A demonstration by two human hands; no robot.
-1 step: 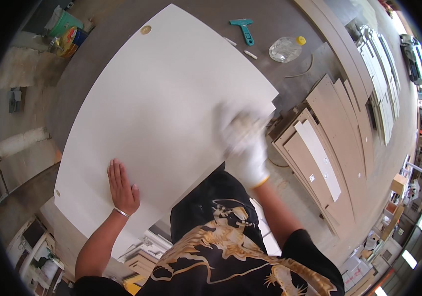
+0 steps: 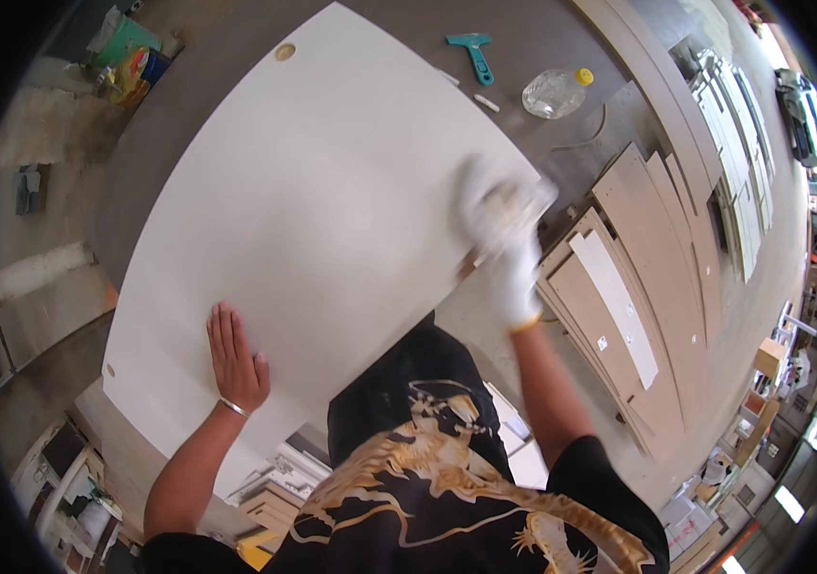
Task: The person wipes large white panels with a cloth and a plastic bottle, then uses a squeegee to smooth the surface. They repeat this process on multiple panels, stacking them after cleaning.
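Observation:
A large white panel (image 2: 332,182) lies flat on a dark grey table. My left hand (image 2: 236,360), bare and with a bracelet at the wrist, rests flat on the panel near its lower left, fingers stretched out. My right hand (image 2: 511,239) wears a white glove and is over the panel's right edge. It presses what looks like a crumpled white cloth (image 2: 473,196) against the surface; motion blur smears the fingers and the cloth.
Beyond the panel, a teal scraper (image 2: 475,59), a short white stick (image 2: 487,102) and a clear bottle with a yellow cap (image 2: 554,94) lie on the table (image 2: 408,29). Stacked brown boards (image 2: 652,220) are at the right, and a green bucket (image 2: 126,43) stands far left.
My right hand has moved right and slightly away from me, with the cloth, to the panel's right edge. My left hand stays in place.

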